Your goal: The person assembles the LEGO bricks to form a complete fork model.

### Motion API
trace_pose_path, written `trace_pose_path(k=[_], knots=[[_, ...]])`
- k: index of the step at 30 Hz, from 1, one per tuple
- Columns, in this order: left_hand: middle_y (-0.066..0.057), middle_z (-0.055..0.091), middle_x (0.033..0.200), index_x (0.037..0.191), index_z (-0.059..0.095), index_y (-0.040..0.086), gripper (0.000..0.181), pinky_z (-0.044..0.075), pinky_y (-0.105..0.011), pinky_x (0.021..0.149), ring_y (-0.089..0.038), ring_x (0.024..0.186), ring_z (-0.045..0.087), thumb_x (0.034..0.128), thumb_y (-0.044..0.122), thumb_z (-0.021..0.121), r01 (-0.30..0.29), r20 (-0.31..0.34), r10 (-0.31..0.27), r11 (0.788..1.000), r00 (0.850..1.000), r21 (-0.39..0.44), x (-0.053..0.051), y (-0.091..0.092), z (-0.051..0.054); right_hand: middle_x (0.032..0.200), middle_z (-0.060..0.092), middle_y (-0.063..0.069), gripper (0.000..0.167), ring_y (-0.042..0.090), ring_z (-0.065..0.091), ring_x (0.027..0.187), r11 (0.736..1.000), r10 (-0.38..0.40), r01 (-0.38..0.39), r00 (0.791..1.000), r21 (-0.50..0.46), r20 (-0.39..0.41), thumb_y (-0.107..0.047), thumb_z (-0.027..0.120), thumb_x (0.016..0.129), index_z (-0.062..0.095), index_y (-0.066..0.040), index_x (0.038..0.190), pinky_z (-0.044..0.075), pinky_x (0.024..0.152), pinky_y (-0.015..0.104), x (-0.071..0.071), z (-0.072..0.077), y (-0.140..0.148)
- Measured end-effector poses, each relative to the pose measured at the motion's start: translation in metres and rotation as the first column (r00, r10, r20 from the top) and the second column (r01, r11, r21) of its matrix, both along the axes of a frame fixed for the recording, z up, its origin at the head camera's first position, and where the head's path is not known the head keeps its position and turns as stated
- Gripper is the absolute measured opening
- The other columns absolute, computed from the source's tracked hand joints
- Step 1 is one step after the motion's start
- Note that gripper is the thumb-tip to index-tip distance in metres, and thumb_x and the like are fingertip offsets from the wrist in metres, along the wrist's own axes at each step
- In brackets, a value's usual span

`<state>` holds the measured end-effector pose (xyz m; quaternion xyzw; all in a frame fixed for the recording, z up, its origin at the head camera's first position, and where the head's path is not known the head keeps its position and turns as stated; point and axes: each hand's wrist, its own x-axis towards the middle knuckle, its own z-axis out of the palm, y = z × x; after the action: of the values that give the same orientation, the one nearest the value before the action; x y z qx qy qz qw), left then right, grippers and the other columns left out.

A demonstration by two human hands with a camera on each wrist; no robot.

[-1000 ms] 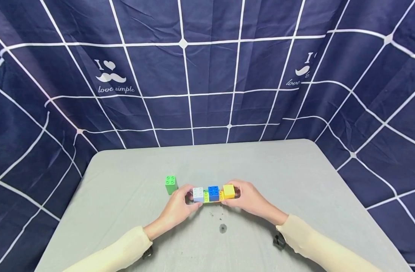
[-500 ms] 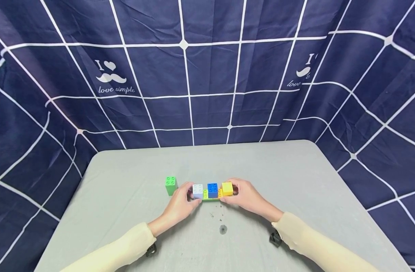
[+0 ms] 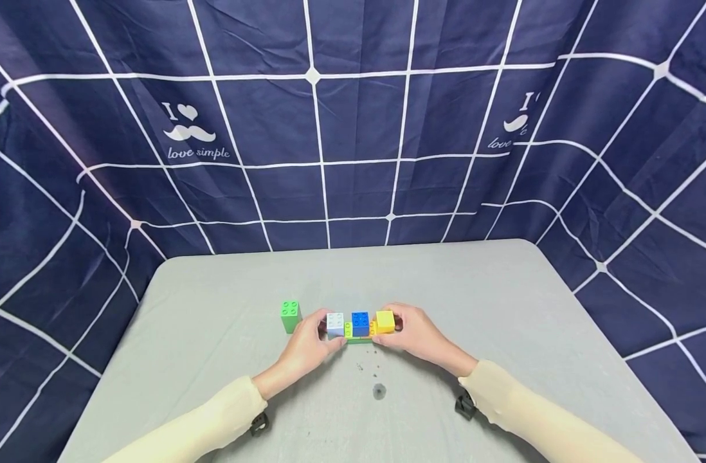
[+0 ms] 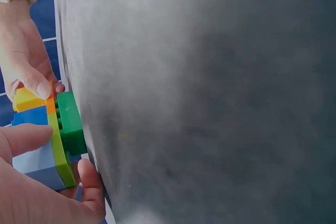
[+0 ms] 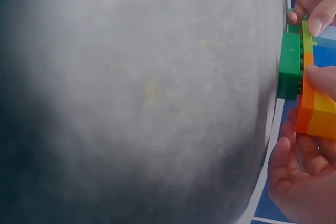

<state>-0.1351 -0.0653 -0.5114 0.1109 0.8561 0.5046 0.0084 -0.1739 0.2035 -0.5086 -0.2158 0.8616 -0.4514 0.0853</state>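
Between my hands is a row of toy building bricks: a pale blue-white brick [image 3: 335, 325], a blue brick [image 3: 360, 324] and a yellow brick [image 3: 385, 321]. Under them run a lime plate [image 4: 62, 153] and an orange plate [image 5: 306, 100]. A dark green brick [image 4: 71, 121] lies beneath the plates, its studs showing in a narrow gap. My left hand [image 3: 307, 344] grips the pale end between thumb and fingers. With thumb and fingers, my right hand [image 3: 415, 333] holds the yellow and orange end. Some fingertips are hidden behind the bricks.
A tall green brick [image 3: 291, 317] stands on the grey table [image 3: 231, 289], just left of my left hand. Dark blue cloth [image 3: 359, 128] with white lines encloses the table at the back and sides. A dark round spot [image 3: 379, 390] marks the tabletop nearer me.
Both hands have shifted the brick row slightly away from me and a little left. More of the green brick beneath shows along the front. The tall green brick stays put.
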Motion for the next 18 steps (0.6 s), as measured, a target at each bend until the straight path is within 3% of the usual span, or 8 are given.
trace_pose_path(k=[7,18], knots=[[-0.002,0.071,0.096,0.114,0.074,0.001,0.034,0.051,-0.029,0.074,-0.016,0.084,0.06,0.0846,0.0,0.09,0.006,0.055,-0.01,0.997,0.998,0.073,-0.006,0.0,-0.002,0.096,0.069,-0.005,0.031,0.017,0.061,0.086,1.0,0.015,-0.015,1.0,0.023,-0.011,-0.016,0.094,0.085,0.075,-0.014,0.11,0.052,0.075,0.031,-0.003,-0.001,0.0],[-0.002,0.072,0.099,0.114,0.073,0.001,0.031,0.054,-0.032,0.079,-0.015,0.088,0.064,0.0868,-0.001,0.089,0.023,0.044,-0.025,0.998,0.999,0.053,-0.007,0.002,-0.005,0.096,0.069,-0.005,0.028,0.017,0.061,0.084,0.996,0.055,-0.054,0.998,0.072,-0.016,-0.018,0.095,0.084,0.079,-0.016,0.107,0.052,0.072,0.032,-0.012,0.005,0.0]])
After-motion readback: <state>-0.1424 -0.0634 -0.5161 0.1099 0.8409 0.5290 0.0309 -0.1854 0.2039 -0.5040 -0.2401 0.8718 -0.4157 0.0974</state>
